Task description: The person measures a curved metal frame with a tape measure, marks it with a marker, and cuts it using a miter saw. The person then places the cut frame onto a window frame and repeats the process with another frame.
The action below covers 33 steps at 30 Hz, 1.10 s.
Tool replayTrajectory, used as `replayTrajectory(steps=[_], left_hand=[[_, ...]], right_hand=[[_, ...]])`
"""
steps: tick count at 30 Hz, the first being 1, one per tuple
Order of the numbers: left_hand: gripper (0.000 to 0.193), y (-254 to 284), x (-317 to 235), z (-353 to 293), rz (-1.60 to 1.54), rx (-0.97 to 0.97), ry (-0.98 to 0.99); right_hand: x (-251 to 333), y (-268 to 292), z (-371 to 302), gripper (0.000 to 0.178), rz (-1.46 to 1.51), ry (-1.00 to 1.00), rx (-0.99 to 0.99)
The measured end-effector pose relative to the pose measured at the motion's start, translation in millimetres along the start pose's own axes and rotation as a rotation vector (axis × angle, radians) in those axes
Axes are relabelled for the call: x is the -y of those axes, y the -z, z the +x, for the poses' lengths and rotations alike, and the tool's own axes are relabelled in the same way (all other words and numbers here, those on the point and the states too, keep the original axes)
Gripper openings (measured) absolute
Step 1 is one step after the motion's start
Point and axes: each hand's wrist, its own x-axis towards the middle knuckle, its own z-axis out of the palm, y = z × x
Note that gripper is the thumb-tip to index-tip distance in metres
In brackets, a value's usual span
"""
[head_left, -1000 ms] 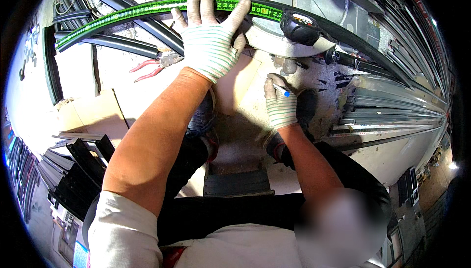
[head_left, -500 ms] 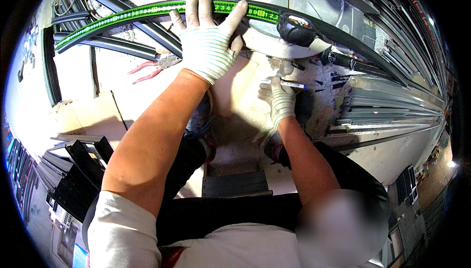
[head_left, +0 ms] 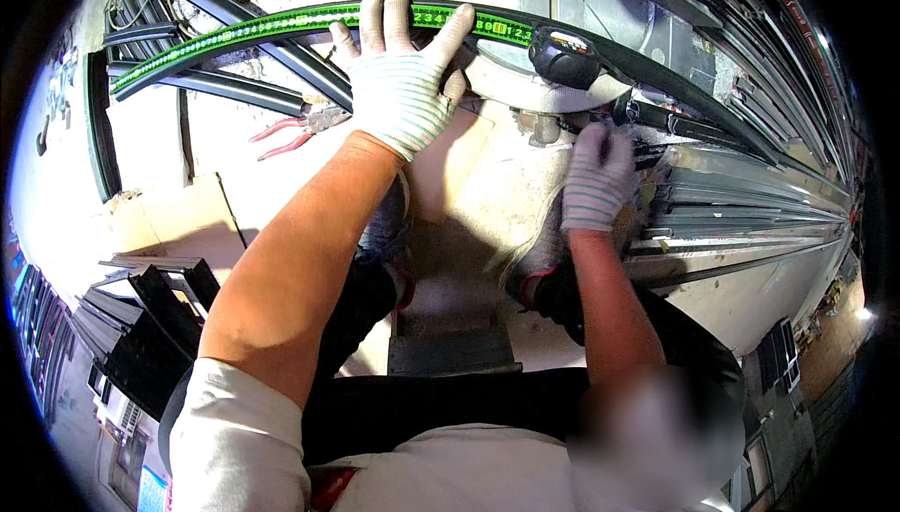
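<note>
My left hand (head_left: 401, 90), in a white glove with green stripes, presses down with its fingers spread. Under it a bright green tape measure blade (head_left: 248, 32) lies stretched along a long dark profile (head_left: 670, 76), which looks curved in this view. The black tape measure case (head_left: 565, 55) rests on the profile to the right of that hand. My right hand (head_left: 600, 174), gloved alike, is blurred and raised just below the case and the profile. Its fingers look curled together; whatever they hold is hidden, and the white marker pen cannot be made out.
Red-handled pliers (head_left: 286, 135) lie left of my left hand. Several long metal profiles (head_left: 750, 198) are stacked at the right. Dark profiles (head_left: 253, 34) cross at the upper left, and black channel pieces (head_left: 150, 324) stand at the lower left. My shoes (head_left: 542, 259) are below the work.
My right hand has moved right and up, turning as it went; the white marker pen that it held is no longer visible. My left hand stays on the tape blade.
</note>
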Motion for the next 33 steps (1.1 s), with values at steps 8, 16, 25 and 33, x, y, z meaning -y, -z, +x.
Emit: replayTrajectory(steps=[8, 16, 25, 33], left_hand=[[0.072, -0.2, 0.9, 1.5, 0.026, 0.031, -0.013], [0.073, 7.5, 0.9, 0.5, 0.005, 0.045, -0.021], [0.072, 38.8, 3.4, 7.3, 0.043, 0.114, -0.065], [0.052, 78.1, 52.6, 37.8, 0.073, -0.030, -0.170]], right_hand=[[89.6, 2.6, 60.3, 0.065, -0.314, 0.767, 0.009], [117.0, -5.2, 73.8, 0.054, -0.729, 0.709, 0.302], [111.2, -3.7, 76.8, 0.049, -0.612, 0.755, 0.274], [107.0, 2.0, 63.8, 0.045, -0.488, 0.806, 0.252]])
